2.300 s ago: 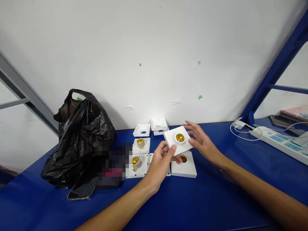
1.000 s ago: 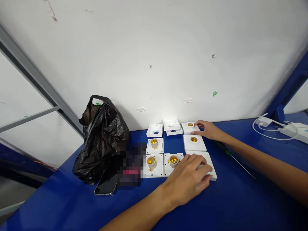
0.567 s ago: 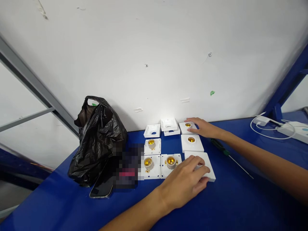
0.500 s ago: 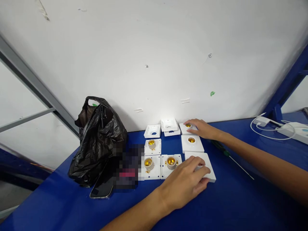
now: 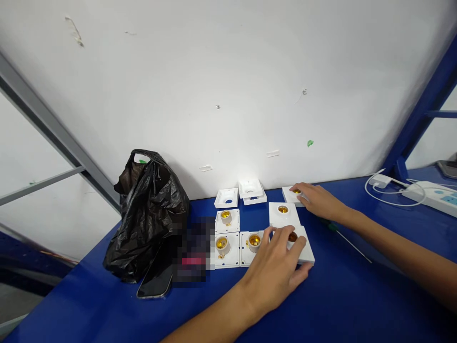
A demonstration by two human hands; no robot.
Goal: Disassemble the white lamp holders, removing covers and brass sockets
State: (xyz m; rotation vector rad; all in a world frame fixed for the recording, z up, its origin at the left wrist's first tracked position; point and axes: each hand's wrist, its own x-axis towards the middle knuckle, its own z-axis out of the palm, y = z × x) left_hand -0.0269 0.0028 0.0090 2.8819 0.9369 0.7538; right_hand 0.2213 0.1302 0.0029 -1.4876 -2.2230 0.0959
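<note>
My left hand (image 5: 274, 269) curls over a square white lamp holder (image 5: 306, 250) nearest me, fingers on its top and sides. At the back, my right hand (image 5: 317, 199) grips another white lamp holder (image 5: 287, 194) by its brass-lined socket. Between them lies a third, closed lamp holder (image 5: 274, 218). Left of these are uncovered lamp-holder bases with brass screw shells: a rear base (image 5: 226, 220), a front-left base (image 5: 228, 255) and a front-right base (image 5: 254, 243), the last partly behind my left hand. Behind them sit a white cover (image 5: 221, 202) and two stacked covers (image 5: 252, 185).
A black plastic bag (image 5: 153, 205) stands at the left, with a phone (image 5: 155, 283) beside it and a blurred-out patch. A green-handled screwdriver (image 5: 353, 245) lies under my right forearm. A power strip (image 5: 433, 197) with white cables is at the right. The wall rises behind.
My right hand has moved the rear lamp holder to the right, out of line with the middle one. The near lamp holder has shifted slightly under my left hand. The view has turned slightly.
</note>
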